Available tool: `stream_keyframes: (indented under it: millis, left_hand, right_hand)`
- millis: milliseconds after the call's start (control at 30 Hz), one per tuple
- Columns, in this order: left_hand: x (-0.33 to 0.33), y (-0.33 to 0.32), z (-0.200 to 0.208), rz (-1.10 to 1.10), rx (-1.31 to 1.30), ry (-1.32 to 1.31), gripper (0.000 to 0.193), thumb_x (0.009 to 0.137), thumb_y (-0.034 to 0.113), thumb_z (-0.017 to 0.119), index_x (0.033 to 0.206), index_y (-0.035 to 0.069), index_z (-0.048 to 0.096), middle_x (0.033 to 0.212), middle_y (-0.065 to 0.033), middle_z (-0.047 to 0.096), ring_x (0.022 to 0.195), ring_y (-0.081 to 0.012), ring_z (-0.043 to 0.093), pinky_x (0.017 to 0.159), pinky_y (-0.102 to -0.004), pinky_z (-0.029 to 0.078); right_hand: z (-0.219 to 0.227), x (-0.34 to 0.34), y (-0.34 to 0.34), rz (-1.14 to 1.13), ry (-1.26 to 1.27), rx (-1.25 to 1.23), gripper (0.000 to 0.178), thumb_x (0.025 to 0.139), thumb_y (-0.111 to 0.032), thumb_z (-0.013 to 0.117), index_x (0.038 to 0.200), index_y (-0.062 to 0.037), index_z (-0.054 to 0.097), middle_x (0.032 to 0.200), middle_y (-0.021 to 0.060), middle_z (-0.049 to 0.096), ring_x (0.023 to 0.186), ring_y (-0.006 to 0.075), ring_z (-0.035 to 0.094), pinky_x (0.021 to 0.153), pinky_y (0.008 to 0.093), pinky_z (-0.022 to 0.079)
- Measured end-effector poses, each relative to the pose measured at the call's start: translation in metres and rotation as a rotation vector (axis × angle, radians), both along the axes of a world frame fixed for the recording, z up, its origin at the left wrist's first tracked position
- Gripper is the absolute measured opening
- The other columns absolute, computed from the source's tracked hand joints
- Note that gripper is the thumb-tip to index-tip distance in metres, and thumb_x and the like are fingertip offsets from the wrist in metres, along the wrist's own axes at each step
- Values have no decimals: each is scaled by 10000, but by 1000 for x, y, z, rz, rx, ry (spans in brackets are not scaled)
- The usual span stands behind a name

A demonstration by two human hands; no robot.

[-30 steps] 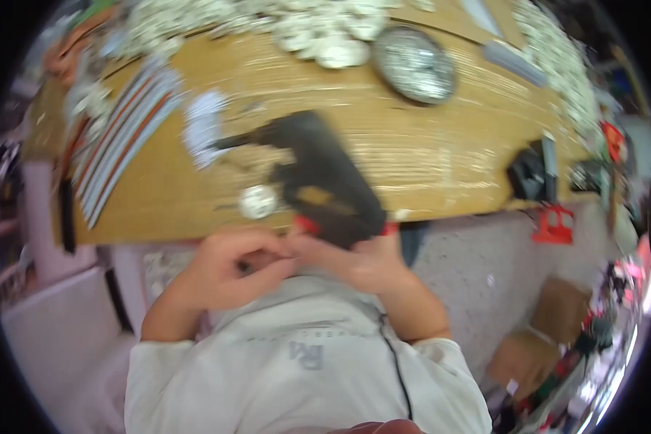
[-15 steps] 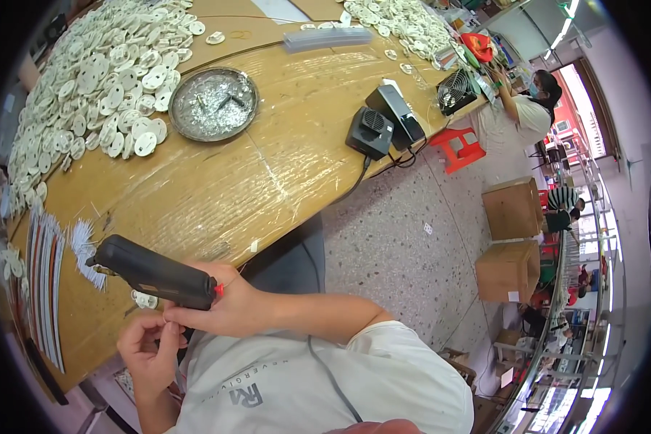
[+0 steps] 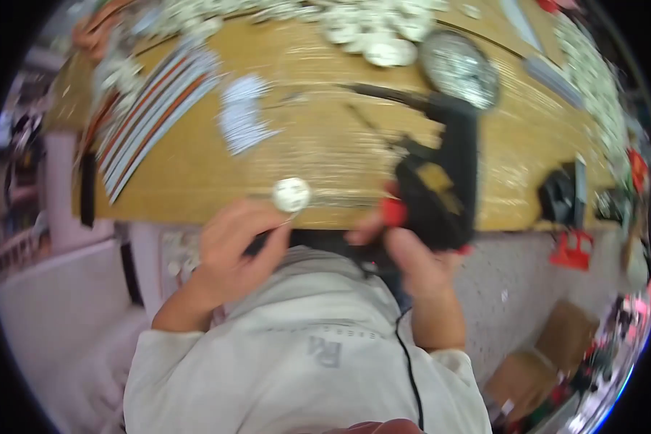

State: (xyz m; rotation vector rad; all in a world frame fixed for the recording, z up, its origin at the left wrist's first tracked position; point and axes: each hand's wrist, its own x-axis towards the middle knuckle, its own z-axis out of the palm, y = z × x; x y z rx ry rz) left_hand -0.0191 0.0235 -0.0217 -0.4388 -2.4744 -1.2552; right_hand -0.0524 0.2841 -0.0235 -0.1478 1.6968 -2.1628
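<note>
Wooden bench (image 3: pixel 195 166) as landmark. Right hand (image 3: pixel 412 253) grips black power screwdriver (image 3: pixel 441 181) at its near edge; left hand (image 3: pixel 231 246) pinches small round white disc (image 3: pixel 291 194) at same edge; round metal dish (image 3: pixel 458 69) far side

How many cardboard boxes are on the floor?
2. One cardboard box stands on the floor at lower right; a second box lies below it, nearer the picture's rim. Others may be hidden in the blurred edge.

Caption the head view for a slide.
Right hand grips a black power screwdriver; left hand holds a small round white disc at the wooden bench edge.
</note>
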Motion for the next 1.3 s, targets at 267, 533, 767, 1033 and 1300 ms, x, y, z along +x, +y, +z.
stream_keyframes:
  millis: [267,533,767,1033,1300]
  left_hand:
    - [1,-15,-9,96,-157,108,236,704,-53,782,892,65,702,1048,-92,711,890,-242,636,810,-362,412]
    - [-6,-18,-14,49,-149,109,256,651,-44,773,844,90,672,1044,-43,728,858,-222,639,831,-367,369]
    - [-8,-14,-18,68,-133,119,263,618,-8,766,801,122,631,1032,4,703,843,-208,615,822,-378,340]
    - [-5,-17,-15,35,-135,78,261,640,-28,778,830,101,655,1057,-39,726,873,-213,637,850,-376,345]
    - [-5,-16,-15,41,-129,72,261,644,-28,778,831,104,652,1056,-33,722,877,-213,638,854,-376,344]
  right_hand:
    - [-39,1,31,166,573,95,714,805,-191,794,1386,123,524,1051,208,709,688,196,667,640,304,563]
    - [-27,-1,24,130,621,224,243,593,-157,717,767,5,666,612,83,564,473,288,543,482,349,433]
    - [-26,-11,18,179,770,211,260,566,-157,710,764,8,669,612,83,564,467,284,548,469,334,431]
    - [-15,-10,10,163,794,300,233,559,-149,700,740,-16,640,588,71,516,438,269,499,451,347,403]
    - [-14,-11,8,188,776,294,265,520,-120,674,763,-15,651,585,73,533,435,269,512,453,341,404]
